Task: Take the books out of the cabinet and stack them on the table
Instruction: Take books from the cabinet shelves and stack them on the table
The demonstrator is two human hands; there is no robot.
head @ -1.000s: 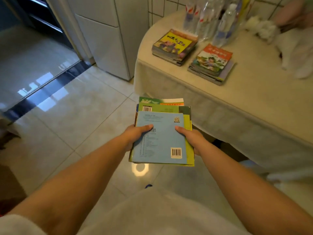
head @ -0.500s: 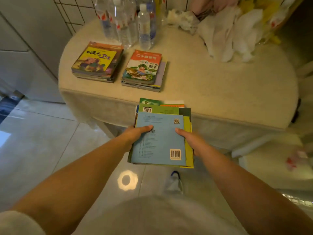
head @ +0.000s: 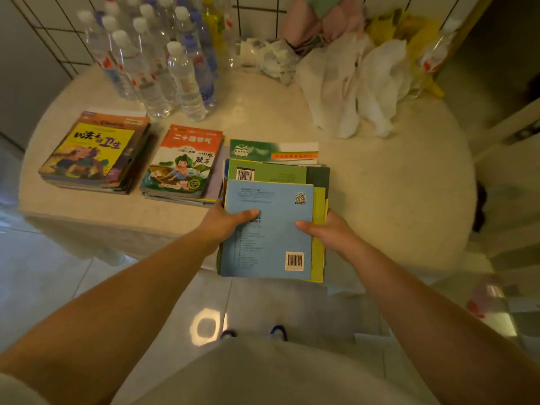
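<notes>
I hold a pile of books (head: 271,229), its top one light blue with a barcode, over the front edge of the round beige table (head: 394,206). My left hand (head: 225,222) grips the pile's left side, thumb on the blue cover. My right hand (head: 330,232) grips the right side, thumb on top. The pile's far end reaches over the tabletop; its near end hangs past the edge. Two book stacks lie on the table to the left: one with a yellow cover (head: 93,154), one with an orange cover (head: 184,165) right beside the held pile.
Several clear water bottles (head: 163,65) stand at the back left of the table against the tiled wall. Crumpled white cloths and bags (head: 359,80) fill the back right. A grey cabinet side (head: 17,83) is at far left. Glossy floor tiles lie below.
I have walked up to the table and turned to face it. The pile held in both hands has moved forward, from over the floor to over the table's front edge.
</notes>
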